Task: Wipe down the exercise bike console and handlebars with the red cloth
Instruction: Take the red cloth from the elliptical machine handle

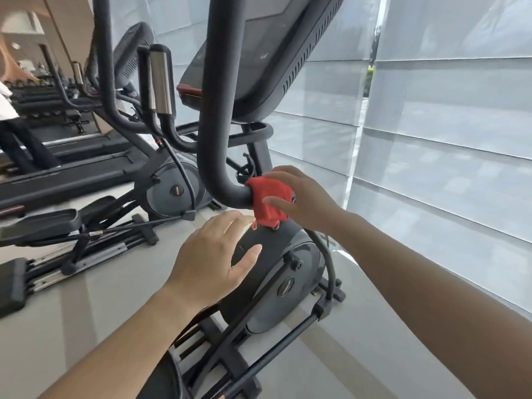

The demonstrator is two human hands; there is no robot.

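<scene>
Red cloth (269, 201) is wrapped over the low horizontal end of the black handlebar (218, 110), just past the bend and above the flywheel housing (288, 269). Right hand (305, 197) clamps it there: fingers over the top, thumb across the front face. My read is that wrapping lets one stroke cover the full tube circumference, and pinching the cloth against the bar gives wiping pressure.

Left hand (213, 254) is spread, relaxed and holding nothing. Its fingertips sit just beside the cloth's hanging corner. It's probably placed to catch the loose end or steady the bar. Can't tell whether it actually touches the cloth.

Console (267, 53) is above, well apart from the cloth, with no hand on it. I judge this a handlebar pass.

Hidden or unclear:
- bar section under the cloth
- right fingertips, behind the cloth and tube
- console top and upper handlebar run, both cut off by the frame
- console face, dark and seen obliquely, so no readout or dirt is legible
- small bits dangling at the cloth's lower edge, maybe tags or loops, too small to tell
</scene>
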